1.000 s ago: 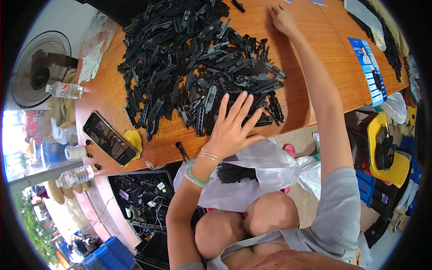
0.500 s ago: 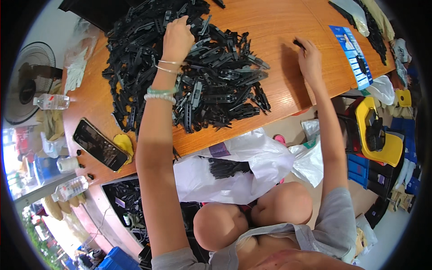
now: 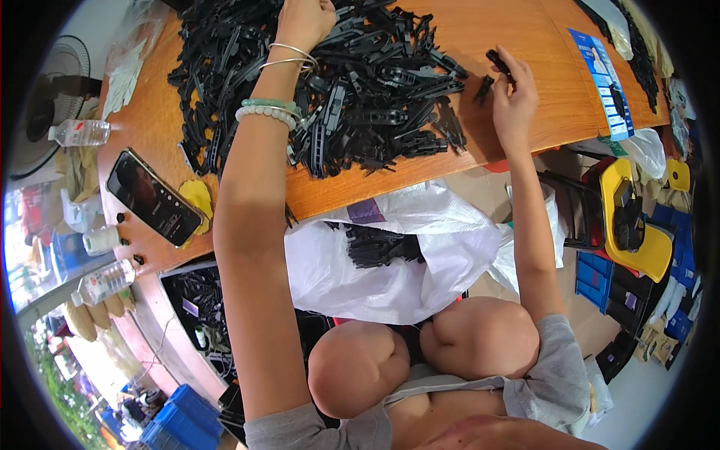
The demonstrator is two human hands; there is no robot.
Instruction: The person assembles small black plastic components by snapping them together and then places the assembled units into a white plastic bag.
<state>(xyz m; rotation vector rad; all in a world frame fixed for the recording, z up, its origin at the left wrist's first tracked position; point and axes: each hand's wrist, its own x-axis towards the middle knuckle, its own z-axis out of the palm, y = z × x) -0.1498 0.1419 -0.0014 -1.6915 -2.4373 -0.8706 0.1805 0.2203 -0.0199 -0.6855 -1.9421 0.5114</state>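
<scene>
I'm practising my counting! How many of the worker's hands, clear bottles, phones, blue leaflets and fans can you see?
Hands (left hand, right hand): 2
Clear bottles (upper bottle, lower bottle): 2
Phone: 1
Blue leaflet: 1
Fan: 1
Total: 7

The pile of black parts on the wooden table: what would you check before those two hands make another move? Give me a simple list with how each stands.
1. Right hand has a firm-looking hold on its small black piece: ok, pinched between its fingers.
2. Left hand has a grip on something: cannot tell, its fingers are at the picture's upper edge.
3. Everything gathered in the pile: not ok, a loose part lies just right of it.
4. Phone apart from the pile: ok, it lies to the left.
5. White sack open below the table edge: ok, dark pieces show inside.
</scene>
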